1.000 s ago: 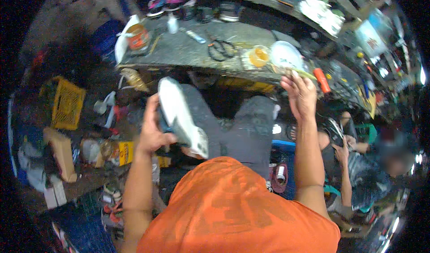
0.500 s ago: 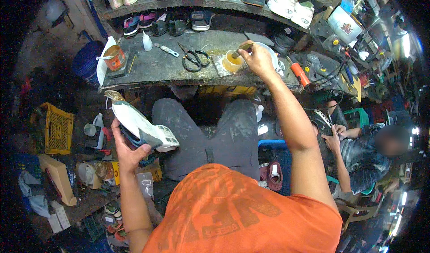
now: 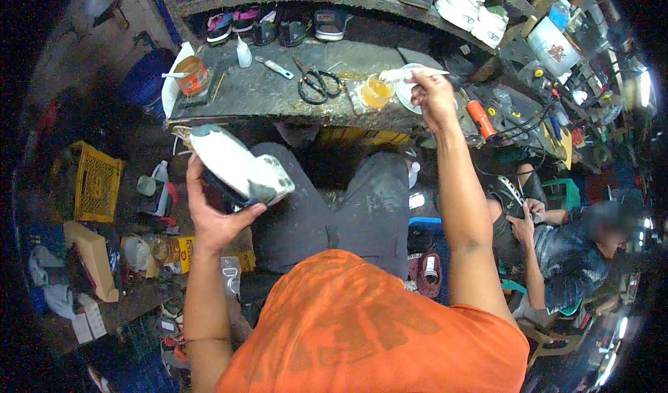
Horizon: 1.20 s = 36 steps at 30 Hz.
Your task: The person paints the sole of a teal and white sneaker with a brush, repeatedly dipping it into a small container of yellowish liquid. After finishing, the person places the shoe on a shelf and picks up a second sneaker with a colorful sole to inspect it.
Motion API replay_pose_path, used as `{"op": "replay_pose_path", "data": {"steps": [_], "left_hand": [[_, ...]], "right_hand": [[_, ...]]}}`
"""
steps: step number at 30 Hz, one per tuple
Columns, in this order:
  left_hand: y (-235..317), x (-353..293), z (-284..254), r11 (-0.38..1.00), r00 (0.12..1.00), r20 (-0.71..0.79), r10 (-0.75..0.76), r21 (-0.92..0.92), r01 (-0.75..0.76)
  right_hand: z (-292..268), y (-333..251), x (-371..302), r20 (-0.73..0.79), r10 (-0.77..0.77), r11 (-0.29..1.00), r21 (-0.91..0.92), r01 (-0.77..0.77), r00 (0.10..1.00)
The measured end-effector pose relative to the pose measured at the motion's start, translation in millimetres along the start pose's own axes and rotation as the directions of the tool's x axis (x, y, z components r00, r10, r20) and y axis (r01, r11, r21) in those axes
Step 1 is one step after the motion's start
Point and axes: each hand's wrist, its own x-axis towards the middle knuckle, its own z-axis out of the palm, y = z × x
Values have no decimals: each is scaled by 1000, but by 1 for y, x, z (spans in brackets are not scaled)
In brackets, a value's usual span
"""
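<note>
My left hand (image 3: 214,219) grips a dark shoe (image 3: 240,167) beside my left knee, its white sole turned up and a worn brownish flap at its far end. Above the bench, my right hand (image 3: 435,102) is closed on a pale brush (image 3: 398,75), whose whitish end points left. Just below that end stands a small clear cup of amber liquid (image 3: 376,93). A white plate (image 3: 407,100) lies partly behind my right hand. Black-handled scissors (image 3: 320,87) rest left of the cup.
On the bench (image 3: 268,104) are an orange tin (image 3: 191,75), a white squeeze bottle (image 3: 243,52) and a small knife-like tool (image 3: 275,67). Shoes line the shelf (image 3: 362,0) behind. An orange cylinder (image 3: 480,119) lies at right. Another person (image 3: 567,247) handles a shoe at far right.
My right hand has lifted the brush out of the cup and moved it right. My left hand has tilted the shoe, so more of its white sole faces up. The view has shifted slightly.
</note>
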Motion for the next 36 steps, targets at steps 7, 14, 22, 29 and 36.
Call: {"op": "replay_pose_path", "data": {"steps": [7,14,22,29,36], "left_hand": [[8,17,35,950,954,84,286,104,-294],[11,31,45,883,873,171,458,28,-469],[21,26,49,857,840,170,516,-121,-502],[34,29,39,741,713,212,668,-103,-663],[40,37,29,698,673,234,702,-36,-716]], "right_hand": [[-11,9,-1,-45,-9,999,-53,7,999],[4,-12,-24,46,200,899,-407,-164,979],[60,-94,-128,276,-65,936,350,-37,959],[96,-132,-181,397,-134,923,384,-31,908],[100,-146,-196,422,-112,983,182,37,900]]}}
